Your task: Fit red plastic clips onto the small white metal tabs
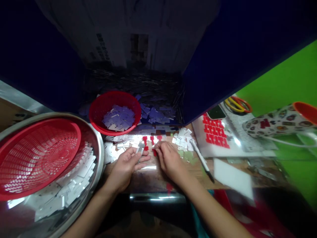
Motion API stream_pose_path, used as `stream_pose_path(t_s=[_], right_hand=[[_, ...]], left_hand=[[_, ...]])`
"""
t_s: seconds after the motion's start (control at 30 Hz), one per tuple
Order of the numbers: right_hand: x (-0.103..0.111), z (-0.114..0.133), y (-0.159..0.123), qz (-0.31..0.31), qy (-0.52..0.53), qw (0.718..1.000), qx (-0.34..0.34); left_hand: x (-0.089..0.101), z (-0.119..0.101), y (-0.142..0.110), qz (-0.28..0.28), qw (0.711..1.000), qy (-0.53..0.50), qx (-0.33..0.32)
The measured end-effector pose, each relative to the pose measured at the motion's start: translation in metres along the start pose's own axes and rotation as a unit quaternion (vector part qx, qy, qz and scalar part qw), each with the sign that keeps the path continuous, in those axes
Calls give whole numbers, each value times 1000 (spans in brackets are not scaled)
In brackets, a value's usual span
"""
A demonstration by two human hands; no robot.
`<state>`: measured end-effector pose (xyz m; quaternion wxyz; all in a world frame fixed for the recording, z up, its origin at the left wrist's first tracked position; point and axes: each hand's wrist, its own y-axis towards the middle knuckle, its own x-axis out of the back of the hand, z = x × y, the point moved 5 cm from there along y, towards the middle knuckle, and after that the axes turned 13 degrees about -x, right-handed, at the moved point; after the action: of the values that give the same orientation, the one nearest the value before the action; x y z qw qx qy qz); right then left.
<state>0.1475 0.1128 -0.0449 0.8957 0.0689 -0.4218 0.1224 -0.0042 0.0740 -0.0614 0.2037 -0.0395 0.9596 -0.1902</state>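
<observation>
Dark blue panels wall in the back of this wooden worktop, and from the head camera it's all happening close to the front edge, just about mid-length! Left hand has a flat metal plate between thumb and fingers, palm half open beneath; right hand has its fingertips bunched over a small red piece, though whether they grip it, I can't tell. Here's the danger: that plate looks thin and slick, so a loose thumb could let it slip among the lookalikes scattered behind. More red tabs lie just beyond the fingers, and a brushing knuckle might knock them askew. Now the textures: glossy red plastic bowl towards the back edge, filled with plates; shiny steel basin at the left end, a latticed red basket tilted inside. Rightward, a slim white pen slants towards the front edge, where it could roll if nudged, beside a smooth white slab.
</observation>
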Motion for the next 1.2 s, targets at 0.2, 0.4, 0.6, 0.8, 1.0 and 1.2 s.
stream_pose_path(t_s=[0.2,0.4,0.6,0.8,1.0,1.2], right_hand=[[20,-11,1,-45,186,976,-107],[26,15,-4,-10,376,917,-133],[13,27,-11,-10,344,928,-145],[18,29,-14,-49,272,955,-108],[18,31,-17,-59,246,964,-76],[21,34,-19,-63,236,968,-52]], left_hand=[[1,-1,-1,-4,1000,2,-12],[-7,0,-10,25,1000,10,-1],[-21,-4,-20,69,997,17,19],[-24,-6,-22,56,998,20,27],[-25,-8,-23,61,998,21,24],[-27,-9,-23,60,998,16,25]])
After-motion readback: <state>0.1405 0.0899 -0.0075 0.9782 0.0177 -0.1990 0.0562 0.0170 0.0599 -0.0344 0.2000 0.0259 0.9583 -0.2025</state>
